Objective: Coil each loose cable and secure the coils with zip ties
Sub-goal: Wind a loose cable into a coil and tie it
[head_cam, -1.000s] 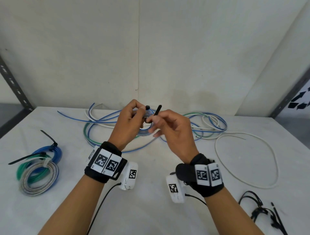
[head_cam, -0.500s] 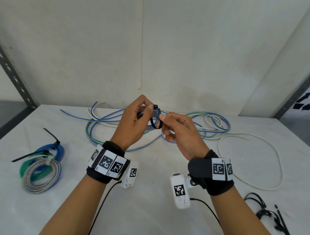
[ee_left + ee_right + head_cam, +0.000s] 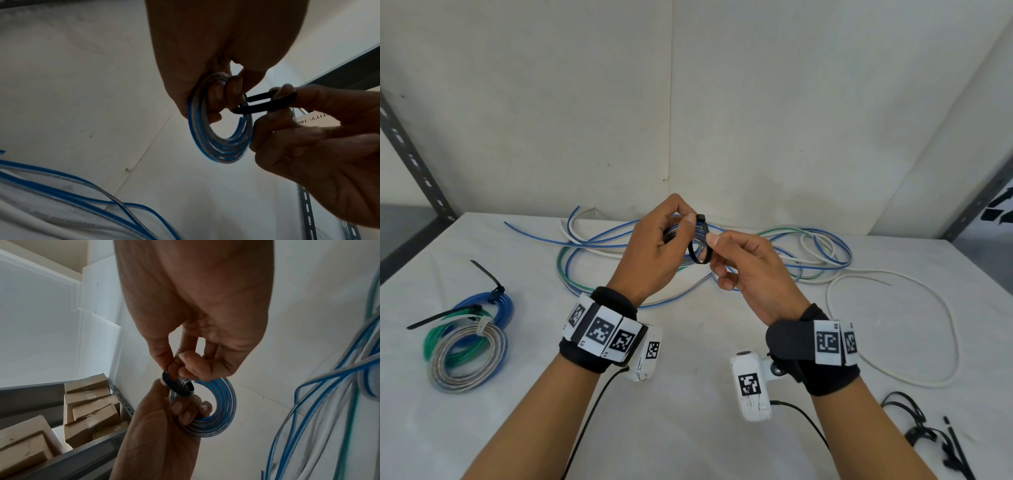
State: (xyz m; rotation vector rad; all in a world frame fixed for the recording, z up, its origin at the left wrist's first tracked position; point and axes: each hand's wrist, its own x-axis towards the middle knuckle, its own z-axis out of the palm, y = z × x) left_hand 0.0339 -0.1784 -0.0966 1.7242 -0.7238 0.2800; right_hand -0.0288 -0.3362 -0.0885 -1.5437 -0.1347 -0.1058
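My left hand [image 3: 671, 236] grips a small coil of clear-and-blue cable [image 3: 216, 146] above the table, fingers curled through its ring. A black zip tie [image 3: 700, 245] loops around the coil [image 3: 218, 412]; its head sticks up by my left thumb. My right hand [image 3: 717, 245] pinches the tie's tail between thumb and forefinger, right beside the left hand. The zip tie [image 3: 265, 104] shows as two black strands in the left wrist view, and as a black band [image 3: 179, 387] over the coil in the right wrist view.
Loose blue, green and white cables [image 3: 808, 253] lie tangled at the back of the table [image 3: 688, 394]. Three tied coils [image 3: 465, 342] sit at the left. A white cable loop [image 3: 945, 335] lies at the right; spare black zip ties [image 3: 928, 438] lie front right.
The tie's tail, which stuck straight up a second ago, is now bent over into a loop around the coil. Both hands have risen slightly and my right hand holds the tail lower.
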